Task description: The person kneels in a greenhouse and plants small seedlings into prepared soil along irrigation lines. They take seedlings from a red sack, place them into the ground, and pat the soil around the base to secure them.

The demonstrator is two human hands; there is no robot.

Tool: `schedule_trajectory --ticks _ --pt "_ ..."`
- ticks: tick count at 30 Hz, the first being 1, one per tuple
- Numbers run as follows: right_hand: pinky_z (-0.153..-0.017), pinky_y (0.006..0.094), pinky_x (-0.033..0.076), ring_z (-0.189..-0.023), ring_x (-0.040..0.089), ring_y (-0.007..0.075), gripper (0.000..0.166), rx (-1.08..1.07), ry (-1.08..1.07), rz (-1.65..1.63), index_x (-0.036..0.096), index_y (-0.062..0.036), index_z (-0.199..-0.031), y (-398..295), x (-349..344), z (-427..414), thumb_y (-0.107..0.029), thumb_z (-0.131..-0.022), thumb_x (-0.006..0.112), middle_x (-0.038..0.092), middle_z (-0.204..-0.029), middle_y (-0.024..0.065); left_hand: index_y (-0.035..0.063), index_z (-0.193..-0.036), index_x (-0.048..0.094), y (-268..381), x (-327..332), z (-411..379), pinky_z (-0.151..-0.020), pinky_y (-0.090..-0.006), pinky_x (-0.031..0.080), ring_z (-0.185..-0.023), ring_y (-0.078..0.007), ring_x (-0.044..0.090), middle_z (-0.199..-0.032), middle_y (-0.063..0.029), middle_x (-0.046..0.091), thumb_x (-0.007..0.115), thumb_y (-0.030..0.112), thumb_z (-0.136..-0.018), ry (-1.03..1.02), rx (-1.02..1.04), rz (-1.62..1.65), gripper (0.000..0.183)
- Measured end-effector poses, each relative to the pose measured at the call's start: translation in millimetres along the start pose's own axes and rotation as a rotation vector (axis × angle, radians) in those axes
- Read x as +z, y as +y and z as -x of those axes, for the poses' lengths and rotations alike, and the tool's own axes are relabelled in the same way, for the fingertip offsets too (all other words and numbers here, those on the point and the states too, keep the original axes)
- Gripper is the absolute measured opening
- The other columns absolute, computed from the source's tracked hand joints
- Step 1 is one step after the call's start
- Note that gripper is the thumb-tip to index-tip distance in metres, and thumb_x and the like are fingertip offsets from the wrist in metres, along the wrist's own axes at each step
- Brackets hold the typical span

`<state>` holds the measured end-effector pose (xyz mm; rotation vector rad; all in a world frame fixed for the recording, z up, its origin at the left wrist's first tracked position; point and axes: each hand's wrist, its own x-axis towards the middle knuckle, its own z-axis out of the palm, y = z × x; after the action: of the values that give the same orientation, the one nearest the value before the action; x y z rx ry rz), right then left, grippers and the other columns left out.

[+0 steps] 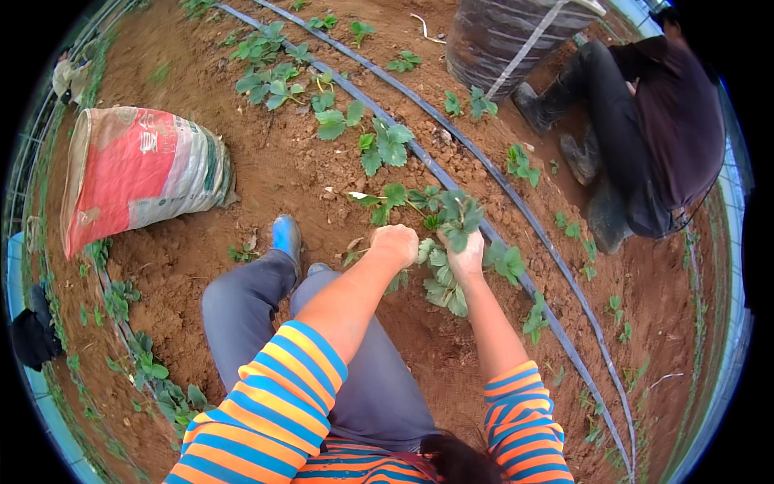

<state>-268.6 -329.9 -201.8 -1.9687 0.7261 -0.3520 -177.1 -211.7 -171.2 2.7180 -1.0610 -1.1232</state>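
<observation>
My left hand (396, 243) is closed into a fist just above the soil, beside the leaves; whether something is inside it cannot be seen. My right hand (465, 257) is among strawberry plants, its fingers partly hidden by green leaves (459, 215) that rise above them. Pale-backed strawberry leaves (444, 281) hang between the two wrists. Another leafy strawberry plant (390, 199) grows in the brown soil just beyond my hands. The drip hose (493, 233) runs right beside my right hand.
A second hose (514, 193) runs along the row. A red and white woven sack (151, 172) stands at left. A dark, full plastic sack (508, 42) stands ahead, near a seated person in dark clothes (671, 121). More strawberry plants (387, 145) line the bed. My blue boot (286, 239) rests on soil.
</observation>
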Motion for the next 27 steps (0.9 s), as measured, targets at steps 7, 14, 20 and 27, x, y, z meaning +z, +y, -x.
schedule_trajectory --ticks 7,14,20,27 --pt "-0.080 0.0433 0.044 -0.098 0.051 0.0384 0.056 0.082 -0.176 0.606 0.041 -0.0072 -0.119 10 33 -26 -0.013 -0.068 0.064 0.048 -0.114 0.0159 0.0053 -0.089 0.066 -25 1 -10 -0.079 -0.0367 0.048 -0.091 -0.0275 0.061 -0.095 -0.0147 0.063 0.049 0.013 -0.075 0.017 0.092 -0.018 0.023" --pt "-0.067 0.0441 0.046 -0.077 0.058 0.0396 0.020 -0.118 0.061 0.316 0.062 -0.0042 -0.086 22 25 -31 -0.016 -0.070 0.060 0.061 -0.078 0.0212 0.0106 -0.087 0.066 -45 -7 -26 -0.077 -0.0372 0.048 -0.086 -0.0277 0.061 -0.088 -0.0119 0.064 0.048 0.011 -0.074 0.169 0.165 -0.089 0.022" --pt "-0.065 0.0432 0.046 -0.074 0.058 0.0401 0.018 -0.058 0.097 0.302 0.062 -0.0012 -0.079 11 17 -24 -0.015 -0.068 0.061 0.060 -0.075 0.0225 0.0103 -0.083 0.066 -55 -23 -27 -0.075 -0.0377 0.047 -0.084 -0.0270 0.061 -0.081 -0.0119 0.064 0.050 0.011 -0.073 0.219 0.221 -0.203 0.019" --pt "-0.067 0.0445 0.046 -0.078 0.057 0.0400 0.021 -0.008 0.009 0.339 0.059 0.0026 -0.078 26 19 -31 -0.014 -0.066 0.064 0.059 -0.078 0.0239 0.0071 -0.084 0.064 -55 -23 -19 -0.072 -0.0393 0.047 -0.081 -0.0295 0.061 -0.078 -0.0135 0.063 0.049 0.011 -0.073 0.181 0.248 -0.205 0.018"
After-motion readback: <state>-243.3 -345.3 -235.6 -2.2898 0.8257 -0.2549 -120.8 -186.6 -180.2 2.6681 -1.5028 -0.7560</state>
